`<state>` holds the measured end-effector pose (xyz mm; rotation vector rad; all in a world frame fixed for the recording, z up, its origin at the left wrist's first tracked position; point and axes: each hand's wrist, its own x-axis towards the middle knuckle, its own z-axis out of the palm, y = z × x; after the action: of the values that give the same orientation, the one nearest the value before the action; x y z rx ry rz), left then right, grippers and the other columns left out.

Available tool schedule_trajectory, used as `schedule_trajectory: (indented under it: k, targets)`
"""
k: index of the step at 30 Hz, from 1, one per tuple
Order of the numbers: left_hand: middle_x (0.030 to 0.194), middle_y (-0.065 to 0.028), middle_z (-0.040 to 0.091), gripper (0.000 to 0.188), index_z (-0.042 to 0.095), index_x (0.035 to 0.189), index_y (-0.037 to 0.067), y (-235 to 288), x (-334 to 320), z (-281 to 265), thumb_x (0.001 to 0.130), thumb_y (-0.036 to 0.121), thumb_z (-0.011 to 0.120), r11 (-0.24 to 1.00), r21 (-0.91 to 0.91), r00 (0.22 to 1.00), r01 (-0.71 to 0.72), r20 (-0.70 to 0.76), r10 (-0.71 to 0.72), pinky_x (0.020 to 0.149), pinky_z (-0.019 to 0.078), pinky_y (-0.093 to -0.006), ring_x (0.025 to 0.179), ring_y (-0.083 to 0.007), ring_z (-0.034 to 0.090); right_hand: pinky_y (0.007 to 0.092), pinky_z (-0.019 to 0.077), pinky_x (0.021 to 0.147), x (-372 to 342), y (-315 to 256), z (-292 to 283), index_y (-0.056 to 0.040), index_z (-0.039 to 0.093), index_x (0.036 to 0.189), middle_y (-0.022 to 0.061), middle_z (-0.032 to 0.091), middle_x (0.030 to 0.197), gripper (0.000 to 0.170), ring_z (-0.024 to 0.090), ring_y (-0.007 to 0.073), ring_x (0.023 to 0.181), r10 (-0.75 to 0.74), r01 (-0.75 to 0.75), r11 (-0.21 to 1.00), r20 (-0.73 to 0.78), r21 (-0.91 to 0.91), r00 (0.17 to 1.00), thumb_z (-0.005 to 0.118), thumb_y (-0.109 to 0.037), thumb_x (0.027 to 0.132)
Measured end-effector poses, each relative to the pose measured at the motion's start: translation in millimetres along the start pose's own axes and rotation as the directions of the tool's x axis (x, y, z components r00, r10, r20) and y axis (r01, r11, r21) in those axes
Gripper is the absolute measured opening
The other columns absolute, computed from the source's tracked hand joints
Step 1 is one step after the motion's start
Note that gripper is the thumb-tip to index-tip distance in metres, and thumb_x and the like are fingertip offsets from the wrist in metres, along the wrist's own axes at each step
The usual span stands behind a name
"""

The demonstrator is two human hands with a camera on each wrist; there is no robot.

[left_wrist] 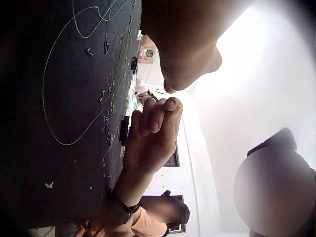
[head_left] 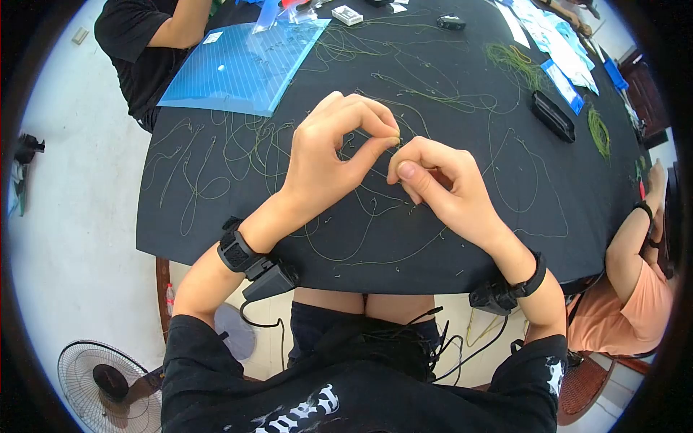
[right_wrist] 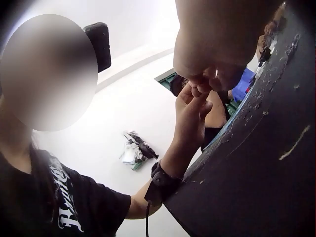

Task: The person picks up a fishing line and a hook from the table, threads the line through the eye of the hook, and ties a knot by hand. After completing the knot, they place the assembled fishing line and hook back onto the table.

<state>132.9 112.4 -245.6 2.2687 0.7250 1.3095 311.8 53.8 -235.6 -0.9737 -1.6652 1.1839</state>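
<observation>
My left hand (head_left: 325, 148) is raised over the dark table, its thumb and forefinger pinching a thin green line (head_left: 398, 146) at the fingertips. Close beside it, my right hand (head_left: 451, 180) has its fingers curled, with the thumb pressed against the forefinger on the same thin line. The stretch between the two hands is short and mostly hidden by the fingers. In the left wrist view the right hand (left_wrist: 153, 131) shows with its fingertips bunched. The right wrist view shows the left hand (right_wrist: 190, 116) with its fingertips together. Below them, loose loops of similar line (head_left: 193, 187) lie on the cloth.
A blue plastic folder (head_left: 242, 68) lies at the back left, near another person's arm (head_left: 184, 25). Toward the right are a black case (head_left: 553, 117), a coil of green line (head_left: 598, 133) and a tangled green bundle (head_left: 516, 66). Another person (head_left: 624, 289) sits at the right edge.
</observation>
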Motion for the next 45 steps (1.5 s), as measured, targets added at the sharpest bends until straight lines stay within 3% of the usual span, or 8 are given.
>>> schedule_trajectory:
  k: [1, 4, 15, 21, 28, 31, 37, 45]
  targets:
    - [0.087, 0.0038, 0.065, 0.01, 0.062, 0.075, 0.01, 0.5, 0.5, -0.6, 0.075, 0.001, 0.068, 1.0, 0.006, 1.0, -0.017, 0.016, 0.017, 0.048, 0.0231, -0.0194, 0.063, -0.003, 0.038, 0.0194, 0.0351, 0.049, 0.1, 1.7, -1.9, -0.0023, 0.061, 0.085, -0.0018, 0.054, 0.067, 0.016, 0.046, 0.0026, 0.057, -0.001, 0.001, 1.0, 0.007, 0.0, 1.0, 0.054, -0.014, 0.093]
    - [0.082, 0.0005, 0.066, 0.013, 0.062, 0.073, 0.008, 6.3, 2.1, 0.2, 0.068, 0.001, 0.073, 0.998, 0.046, 0.998, -0.054, 0.034, 0.052, 0.06, 0.0416, -0.026, 0.068, -0.0155, 0.052, 0.0191, 0.0331, 0.05, 1.3, -0.8, -7.3, -0.003, 0.061, 0.085, -0.003, 0.052, 0.067, 0.019, 0.043, 0.0021, 0.057, -0.001, 0.001, 0.999, 0.0, 0.036, 1.0, 0.052, -0.016, 0.094]
    - [0.083, 0.0024, 0.066, 0.012, 0.063, 0.074, 0.009, 9.2, 0.8, 0.2, 0.071, 0.003, 0.073, 0.985, -0.139, 0.993, -0.1, 0.052, 0.108, 0.055, 0.0352, -0.0236, 0.067, -0.0111, 0.048, 0.0174, 0.0338, 0.052, 6.3, -0.9, -17.0, -0.0033, 0.061, 0.086, -0.003, 0.059, 0.071, 0.019, 0.046, 0.0001, 0.06, 0.029, -0.032, 0.999, -0.164, -0.014, 0.986, 0.055, -0.019, 0.093]
    - [0.085, 0.0048, 0.065, 0.011, 0.063, 0.076, 0.01, 7.6, -3.1, 1.0, 0.075, 0.003, 0.071, 0.978, -0.195, 0.997, 0.078, 0.033, -0.073, 0.046, 0.0269, -0.0206, 0.067, -0.0052, 0.044, 0.0207, 0.0389, 0.051, 4.7, 12.6, -7.4, -0.0027, 0.066, 0.085, -0.0017, 0.059, 0.065, 0.021, 0.051, 0.0038, 0.057, 0.141, -0.137, 0.989, 0.083, -0.049, 0.987, 0.059, -0.022, 0.091]
    - [0.085, 0.0041, 0.064, 0.01, 0.061, 0.076, 0.009, 7.8, -2.5, 1.5, 0.077, 0.003, 0.069, 0.973, -0.184, 0.989, 0.142, -0.012, -0.147, 0.045, 0.0268, -0.0202, 0.067, -0.0048, 0.045, 0.0199, 0.0389, 0.05, 3.2, 8.9, -4.4, -0.0035, 0.07, 0.084, -0.0008, 0.061, 0.066, 0.018, 0.053, 0.0032, 0.057, 0.134, -0.128, 0.989, 0.074, -0.075, 0.988, 0.062, -0.02, 0.088]
    - [0.092, 0.0022, 0.063, 0.008, 0.062, 0.082, 0.009, -1.0, -4.2, 1.1, 0.08, 0.003, 0.067, 0.991, -0.129, 0.999, 0.043, -0.005, -0.044, 0.047, 0.0231, -0.0146, 0.056, 0.0026, 0.031, 0.0195, 0.0385, 0.05, 1.6, 0.1, -3.1, -0.0032, 0.07, 0.084, -0.0011, 0.061, 0.065, 0.016, 0.052, 0.0027, 0.057, 0.138, -0.132, 0.988, 0.068, -0.08, 0.988, 0.062, -0.017, 0.087]
    - [0.092, 0.0023, 0.063, 0.008, 0.062, 0.083, 0.009, 0.6, -3.0, 0.3, 0.08, 0.003, 0.068, 0.991, -0.112, 0.997, 0.07, -0.01, -0.071, 0.047, 0.0231, -0.0152, 0.056, 0.0024, 0.031, 0.0182, 0.0368, 0.049, -0.5, -0.4, -2.5, -0.0034, 0.068, 0.086, -0.0018, 0.061, 0.068, 0.014, 0.05, 0.0012, 0.057, 0.068, -0.066, 0.997, 0.036, -0.049, 0.997, 0.061, -0.016, 0.088]
    - [0.09, 0.0023, 0.065, 0.01, 0.064, 0.08, 0.01, -2.0, -1.6, 0.8, 0.077, 0.001, 0.069, 0.999, -0.042, 0.999, -0.032, -0.008, 0.032, 0.048, 0.0239, -0.0174, 0.063, -0.0011, 0.038, 0.0177, 0.0357, 0.048, 0.2, 2.0, -4.5, -0.0023, 0.066, 0.087, -0.0033, 0.058, 0.068, 0.015, 0.048, 0.0016, 0.057, -0.026, 0.028, 0.998, 0.041, -0.051, 0.999, 0.059, -0.015, 0.091]
